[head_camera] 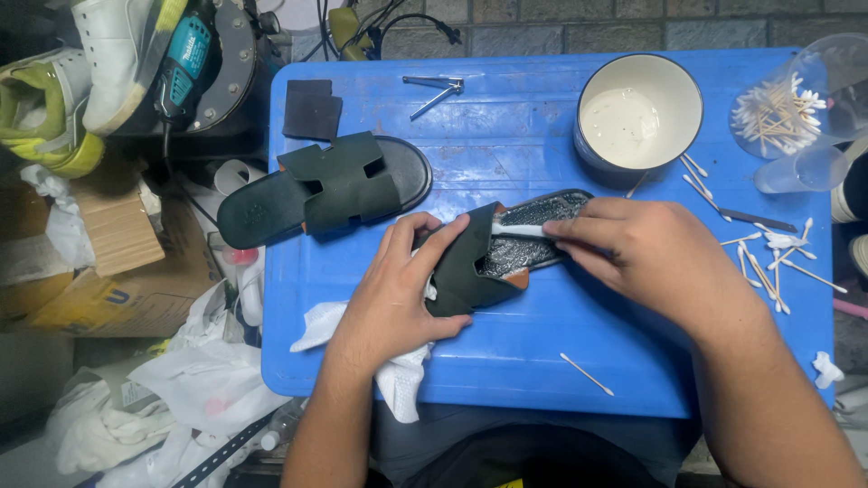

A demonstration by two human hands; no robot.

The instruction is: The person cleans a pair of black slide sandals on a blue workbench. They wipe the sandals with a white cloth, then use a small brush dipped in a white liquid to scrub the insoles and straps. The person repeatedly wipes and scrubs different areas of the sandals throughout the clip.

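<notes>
Filling most of the view, the blue tabletop (pixel 506 361) carries everything else. A dark green sandal (pixel 325 190) lies flat near its far left corner, well apart from the hands. A second sandal (pixel 479 262) of the same colour sits in the middle, tilted on its side so the foamy insole shows — the left hand (pixel 398 289) wraps its strap, grip closed around it, with a white cloth (pixel 389 370) bunched under the palm. The right hand (pixel 642 258) has its grip pinched shut on a white brush (pixel 517 230), whose end rests on the insole. Beyond the right hand stands a round bowl (pixel 638 113) of milky liquid. A clear cup (pixel 787 108) of cotton swabs lies tipped at the far right corner — loose cotton swabs (pixel 768 262) are scattered below it. One more swab (pixel 586 373) lies alone near the front edge.
</notes>
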